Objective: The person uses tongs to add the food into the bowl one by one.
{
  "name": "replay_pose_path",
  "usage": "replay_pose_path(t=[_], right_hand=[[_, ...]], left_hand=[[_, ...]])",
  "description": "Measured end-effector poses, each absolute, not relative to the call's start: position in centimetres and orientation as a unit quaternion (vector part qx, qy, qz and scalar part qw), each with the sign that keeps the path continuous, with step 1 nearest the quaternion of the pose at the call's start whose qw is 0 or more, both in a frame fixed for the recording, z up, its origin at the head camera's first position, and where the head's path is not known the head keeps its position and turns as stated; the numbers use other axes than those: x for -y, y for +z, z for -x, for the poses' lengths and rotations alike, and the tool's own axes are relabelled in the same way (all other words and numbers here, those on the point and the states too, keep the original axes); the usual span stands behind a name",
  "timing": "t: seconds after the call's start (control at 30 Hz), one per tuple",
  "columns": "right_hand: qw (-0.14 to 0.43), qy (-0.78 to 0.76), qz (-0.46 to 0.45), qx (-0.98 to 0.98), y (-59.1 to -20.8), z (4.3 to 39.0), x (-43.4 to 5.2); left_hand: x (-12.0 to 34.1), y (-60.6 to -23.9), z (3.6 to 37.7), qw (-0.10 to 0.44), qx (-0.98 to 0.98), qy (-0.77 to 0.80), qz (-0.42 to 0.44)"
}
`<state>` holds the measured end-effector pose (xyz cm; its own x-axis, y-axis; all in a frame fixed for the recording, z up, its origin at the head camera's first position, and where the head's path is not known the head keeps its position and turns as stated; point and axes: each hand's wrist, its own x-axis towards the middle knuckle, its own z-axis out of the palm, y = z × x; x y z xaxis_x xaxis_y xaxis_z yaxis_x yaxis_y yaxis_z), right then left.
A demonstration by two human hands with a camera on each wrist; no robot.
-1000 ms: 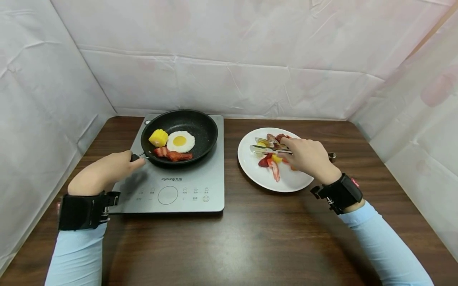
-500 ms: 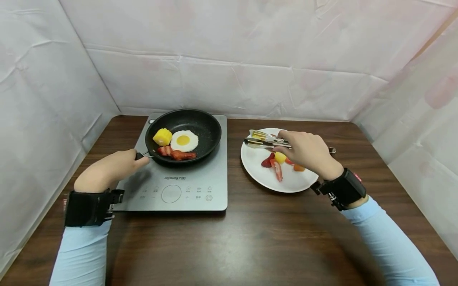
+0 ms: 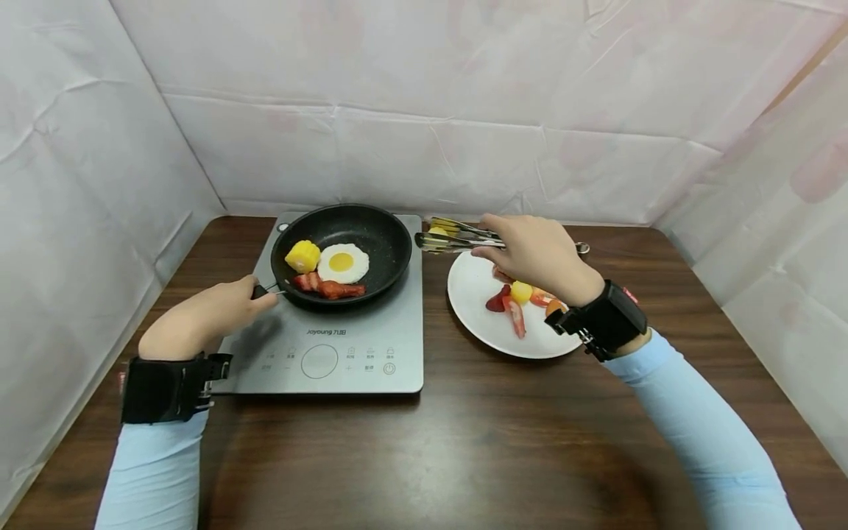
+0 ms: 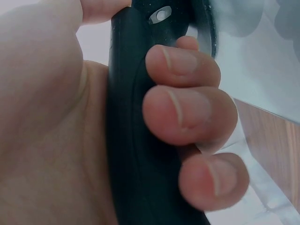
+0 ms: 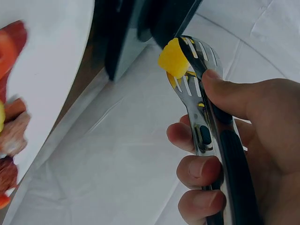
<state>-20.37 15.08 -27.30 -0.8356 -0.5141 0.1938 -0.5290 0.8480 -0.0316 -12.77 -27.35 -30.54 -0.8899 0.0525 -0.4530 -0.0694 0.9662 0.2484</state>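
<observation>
Looking down from the head view, the left hand (image 3: 202, 320) holds the black handle (image 3: 260, 291) of the frying pan (image 3: 344, 250), with its fingers curled round it. The pan sits on the grey cooker (image 3: 331, 324) on the brown table (image 3: 464, 442). Inside the pan lie a fried egg (image 3: 341, 263), a chunk of corn (image 3: 302, 256) and some red bacon (image 3: 329, 286). The right hand (image 3: 530, 254) grips metal tongs (image 3: 457, 237) and holds them up in the air, between the pan and the white plate (image 3: 477, 309). The tong tips are close together and pinch a small yellow piece (image 3: 436, 231), just beside the pan's right rim. Red, yellow and orange food bits (image 3: 513, 302) lie on the plate, under the right wrist.

From the left wrist view, three fingers (image 4: 187, 103) wrap tight round the thick black handle (image 4: 140, 140) (the thumb is mostly out of sight).

From the right wrist view, the thumb (image 5: 234, 96) presses on top of the tongs (image 5: 201, 93) and the fingers (image 5: 197, 171) curl underneath, squeezing them nearly shut. The slotted tips clamp the yellow piece (image 5: 173, 58). The plate (image 5: 51, 61) shows at the left with red food (image 5: 11, 47) on it.
</observation>
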Motion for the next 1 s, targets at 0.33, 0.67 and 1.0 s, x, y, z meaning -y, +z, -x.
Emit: replay_pose_path(t=[0.33, 0.67, 1.0], right_hand=[[0.098, 0.047, -0.287, 0.952, -26.9, 21.4, -10.6], [0.086, 0.052, -0.309, 0.946, -27.6, 23.0, -5.5], [0.059, 0.05, -0.331, 0.941, -29.0, 23.4, -1.0]], left_hand=[[27.4, -31.0, 13.0, 0.221, -0.964, 0.145, -0.014], [27.1, -31.6, 13.2, 0.212, -0.962, 0.17, -0.027], [27.6, -31.4, 13.0, 0.222, -0.964, 0.144, -0.016]])
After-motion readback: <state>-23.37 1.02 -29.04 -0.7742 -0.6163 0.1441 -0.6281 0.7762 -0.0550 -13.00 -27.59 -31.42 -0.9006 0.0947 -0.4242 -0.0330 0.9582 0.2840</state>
